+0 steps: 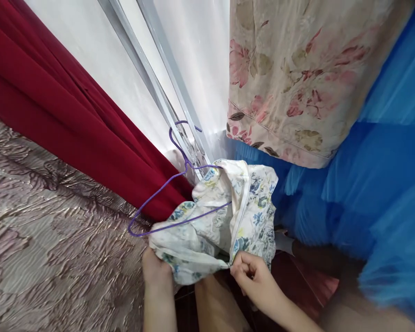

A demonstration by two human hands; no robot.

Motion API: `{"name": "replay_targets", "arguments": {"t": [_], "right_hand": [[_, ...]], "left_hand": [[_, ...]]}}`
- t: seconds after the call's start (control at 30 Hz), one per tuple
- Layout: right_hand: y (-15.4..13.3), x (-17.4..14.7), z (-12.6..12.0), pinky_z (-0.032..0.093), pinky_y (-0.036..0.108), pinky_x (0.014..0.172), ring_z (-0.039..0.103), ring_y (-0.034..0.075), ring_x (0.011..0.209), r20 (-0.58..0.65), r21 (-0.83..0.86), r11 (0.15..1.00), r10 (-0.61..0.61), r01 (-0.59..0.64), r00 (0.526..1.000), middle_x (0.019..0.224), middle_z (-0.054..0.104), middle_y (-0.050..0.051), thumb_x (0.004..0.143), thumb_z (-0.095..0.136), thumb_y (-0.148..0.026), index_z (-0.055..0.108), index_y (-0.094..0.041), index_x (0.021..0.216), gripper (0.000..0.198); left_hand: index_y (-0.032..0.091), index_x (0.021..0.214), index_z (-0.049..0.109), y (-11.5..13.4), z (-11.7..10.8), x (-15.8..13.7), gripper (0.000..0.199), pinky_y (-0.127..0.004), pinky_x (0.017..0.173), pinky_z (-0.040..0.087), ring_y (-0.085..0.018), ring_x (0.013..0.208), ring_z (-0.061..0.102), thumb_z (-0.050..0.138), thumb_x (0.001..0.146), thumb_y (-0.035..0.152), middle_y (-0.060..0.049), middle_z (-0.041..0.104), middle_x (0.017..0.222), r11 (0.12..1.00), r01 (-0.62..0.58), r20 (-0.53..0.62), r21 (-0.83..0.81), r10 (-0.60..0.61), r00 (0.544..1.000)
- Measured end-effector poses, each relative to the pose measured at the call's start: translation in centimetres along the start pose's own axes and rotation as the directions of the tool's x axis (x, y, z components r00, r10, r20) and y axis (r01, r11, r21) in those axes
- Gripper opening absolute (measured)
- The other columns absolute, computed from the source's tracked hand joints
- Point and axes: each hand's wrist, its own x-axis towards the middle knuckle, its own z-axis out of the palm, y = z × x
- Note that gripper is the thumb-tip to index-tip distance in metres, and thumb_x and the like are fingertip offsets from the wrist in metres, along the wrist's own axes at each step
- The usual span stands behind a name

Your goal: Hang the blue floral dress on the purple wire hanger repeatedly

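My right hand pinched the edge of the floral top; my left hand touched its side, grip unclear. The hanger slanted beyond, bare end nearer my left.

Purple hanger — white garment, blue-flowered

Pale rails rise above dark red floor.

We held a crumpled white garment, patterned with blue, yellow and green flowers, gaping open toward 6 o'clock. Our slim purple hanger had its hook toward 12 o'clock and a bare corner toward 8; its other arm ran toward 3, into the cloth hiding its end.
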Motion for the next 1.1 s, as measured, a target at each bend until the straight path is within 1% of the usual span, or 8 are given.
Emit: {"name": "replay_targets", "arguments": {"t": [0.27, 0.37, 0.5, 0.63, 0.73, 0.87, 1.0, 1.1], "right_hand": [[3.6, -0.1, -2.0, 0.041, 0.028, 0.063, 0.055, 0.017, 0.064, -0.145, -0.268, 0.962, 0.019, -0.058, 0.989, 0.066, 0.058, -0.001, 0.088, 0.059, -0.029, 0.057, -0.019, 0.074, 0.017], [3.0, -0.6, -2.8, 0.046, 0.037, 0.091, 0.061, 0.028, 0.102, -0.203, -0.354, 0.935, -0.091, 0.014, 0.975, 0.102, 0.069, 0.007, 0.085, 0.062, -0.028, 0.068, -0.022, 0.097, 0.014], [0.6, -1.9, -3.6, 0.04, 0.042, 0.109, 0.058, 0.03, 0.117, -0.091, -0.109, 0.983, 0.136, -0.145, 0.987, 0.117, 0.068, 0.008, 0.094, 0.055, -0.047, 0.071, -0.023, 0.109, 0.032], [-1.0, -3.0, -4.1, 0.039, 0.043, 0.109, 0.06, 0.029, 0.114, 0.068, 0.054, 0.948, 0.311, -0.314, 0.948, 0.11, 0.07, 0.009, 0.094, 0.05, -0.063, 0.073, -0.019, 0.103, 0.051], [-1.7, -3.2, -4.6, 0.045, 0.039, 0.099, 0.063, 0.026, 0.104, 0.156, 0.112, 0.922, 0.353, -0.371, 0.923, 0.1, 0.07, 0.007, 0.089, 0.059, -0.065, 0.072, -0.017, 0.1, 0.051], [-3.1, -3.0, -6.5, 0.05, 0.031, 0.077, 0.063, 0.022, 0.085, 0.18, 0.079, 0.921, 0.364, -0.382, 0.914, 0.088, 0.069, 0.003, 0.068, 0.086, -0.042, 0.068, -0.016, 0.095, 0.042], [-5.9, -2.1, -9.7, 0.049, 0.029, 0.065, 0.061, 0.021, 0.074, -0.104, -0.006, 0.964, 0.265, -0.267, 0.959, 0.078, 0.066, 0.002, 0.063, 0.084, -0.032, 0.065, -0.017, 0.08, 0.029], [-8.9, -0.6, -11.9, 0.044, 0.029, 0.056, 0.056, 0.02, 0.061, -0.169, -0.029, 0.993, 0.108, -0.114, 0.98, 0.064, 0.063, 0.003, 0.064, 0.074, -0.032, 0.065, -0.018, 0.064, 0.016]], "left_hand": [[0.019, 0.083, 0.064, -3.8, 2.4, -8.9, 0.042, -0.03, 0.063, 0.055, -0.019, 0.065, 0.065, 0.072, 0.076, 0.06, -0.002, 0.067, 0.073, 0.954, 0.296, 0.141, -0.05, -0.287, 0.947], [0.019, 0.084, 0.064, -2.4, 2.8, -11.9, 0.036, -0.025, 0.065, 0.05, -0.017, 0.07, 0.061, 0.06, 0.091, 0.054, -0.003, 0.065, 0.076, 0.983, 0.137, 0.406, 0.119, -0.174, 0.897], [0.018, 0.09, 0.065, -0.6, 4.0, -14.0, 0.03, -0.024, 0.071, 0.046, -0.017, 0.075, 0.058, 0.048, 0.1, 0.041, -0.003, 0.062, 0.08, 0.963, -0.151, 0.691, 0.223, -0.047, 0.721], [0.017, 0.081, 0.062, -1.7, 5.3, -13.4, 0.033, -0.025, 0.073, 0.044, -0.017, 0.078, 0.055, 0.049, 0.099, 0.042, -0.004, 0.058, 0.081, 0.964, -0.149, 0.675, 0.219, -0.039, 0.737], [0.017, 0.08, 0.065, -4.6, 4.7, -13.0, 0.041, -0.029, 0.084, 0.046, -0.02, 0.089, 0.058, 0.057, 0.092, 0.055, -0.008, 0.062, 0.096, 0.979, 0.073, 0.748, 0.191, -0.194, 0.635], [0.017, 0.112, 0.07, -8.6, 1.9, -14.6, 0.065, -0.038, 0.101, 0.043, -0.027, 0.11, 0.06, 0.068, 0.076, 0.071, -0.011, 0.068, 0.111, 0.806, 0.522, 0.769, 0.281, -0.514, 0.38], [0.016, 0.088, 0.071, -10.0, -0.1, -15.5, 0.055, -0.031, 0.084, 0.047, -0.02, 0.085, 0.06, 0.07, 0.076, 0.07, -0.005, 0.066, 0.084, 0.869, 0.359, 0.768, 0.34, -0.477, 0.427], [0.016, 0.076, 0.069, -10.0, -1.1, -15.4, 0.06, -0.029, 0.075, 0.048, -0.019, 0.074, 0.057, 0.064, 0.076, 0.075, -0.003, 0.061, 0.073, 0.893, 0.259, 0.733, 0.368, -0.45, 0.511]]}}
